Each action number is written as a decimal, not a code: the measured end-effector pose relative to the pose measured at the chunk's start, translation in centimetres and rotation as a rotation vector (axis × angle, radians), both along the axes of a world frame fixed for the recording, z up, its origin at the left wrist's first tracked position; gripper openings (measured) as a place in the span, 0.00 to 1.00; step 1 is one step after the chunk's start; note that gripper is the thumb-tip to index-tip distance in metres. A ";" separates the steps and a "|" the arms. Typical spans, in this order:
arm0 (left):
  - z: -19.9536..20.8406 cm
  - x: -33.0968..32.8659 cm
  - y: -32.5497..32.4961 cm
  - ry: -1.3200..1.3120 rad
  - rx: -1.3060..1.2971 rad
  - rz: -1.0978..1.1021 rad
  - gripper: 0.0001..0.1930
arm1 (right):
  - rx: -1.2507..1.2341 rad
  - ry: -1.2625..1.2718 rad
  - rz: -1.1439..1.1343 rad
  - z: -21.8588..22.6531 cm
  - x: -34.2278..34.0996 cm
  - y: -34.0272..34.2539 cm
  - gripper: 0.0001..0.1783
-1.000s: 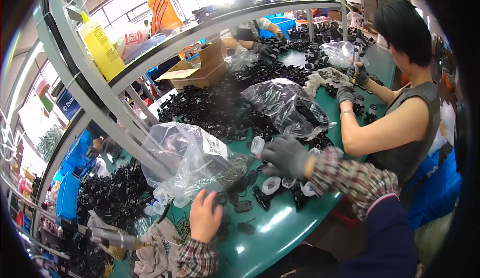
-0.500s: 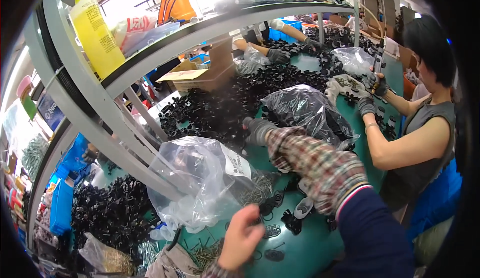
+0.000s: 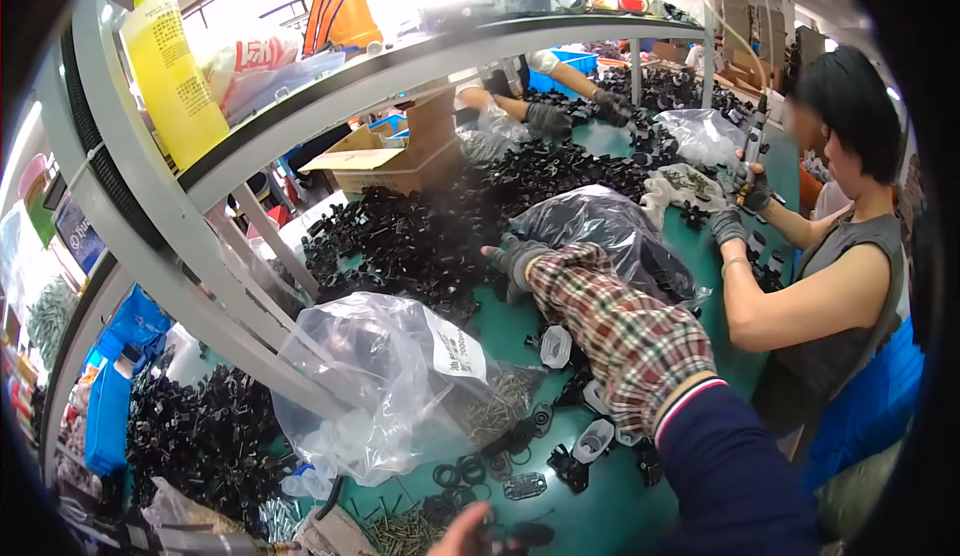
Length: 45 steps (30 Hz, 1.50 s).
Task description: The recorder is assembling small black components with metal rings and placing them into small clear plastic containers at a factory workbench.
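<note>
My right hand [image 3: 520,261], in a grey glove below a plaid sleeve cover, reaches forward to the near edge of a large heap of small black plastic parts [image 3: 400,236]. Its fingers look apart, with no held part visible. At the bottom edge my bare left hand [image 3: 462,534] is cut off and blurred, so its grip cannot be read. Beside it a small dark oval part [image 3: 530,533] lies on the green tabletop. Just beyond are a flat rectangular plate [image 3: 525,486], black rings [image 3: 460,471] and black fittings with clear cups [image 3: 594,441].
A clear bag of screws [image 3: 400,386] stands left of my arm, a bag of black parts [image 3: 610,236] beyond it. Loose screws [image 3: 400,528] lie near the front. A grey shelf frame [image 3: 190,246] rises at left. A co-worker [image 3: 830,246] works at right with a driver.
My left hand has dropped toward the bottom edge. My right hand stays at the heap. The view has shifted slightly, and a blurred metal tool now shows at lower left.
</note>
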State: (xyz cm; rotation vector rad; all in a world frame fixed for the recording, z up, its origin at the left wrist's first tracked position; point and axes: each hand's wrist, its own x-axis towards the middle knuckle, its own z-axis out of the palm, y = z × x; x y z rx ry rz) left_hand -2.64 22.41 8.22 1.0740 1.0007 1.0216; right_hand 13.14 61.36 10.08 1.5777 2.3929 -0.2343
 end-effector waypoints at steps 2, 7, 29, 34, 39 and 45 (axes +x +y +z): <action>1.5 -1.0 -3.3 0.229 -0.170 -0.098 0.33 | -0.022 0.001 0.009 -0.9 -1.3 1.1 0.54; 0.4 -1.8 -5.9 0.787 -0.270 -0.263 0.33 | -0.094 -0.012 -0.031 -2.2 -2.5 2.5 0.49; 4.3 1.5 14.0 0.821 0.751 0.389 0.14 | -0.629 1.186 0.498 5.6 5.4 -8.7 0.33; 1.7 6.3 25.4 0.854 0.742 0.357 0.17 | -0.374 0.815 1.099 5.9 9.6 -23.7 0.25; -0.7 12.0 29.8 1.159 0.480 0.191 0.25 | -0.077 0.354 1.180 -2.8 11.2 -29.1 0.26; -3.4 15.6 34.3 1.330 0.369 0.150 0.31 | -0.028 0.633 0.984 -2.8 12.2 -24.9 0.21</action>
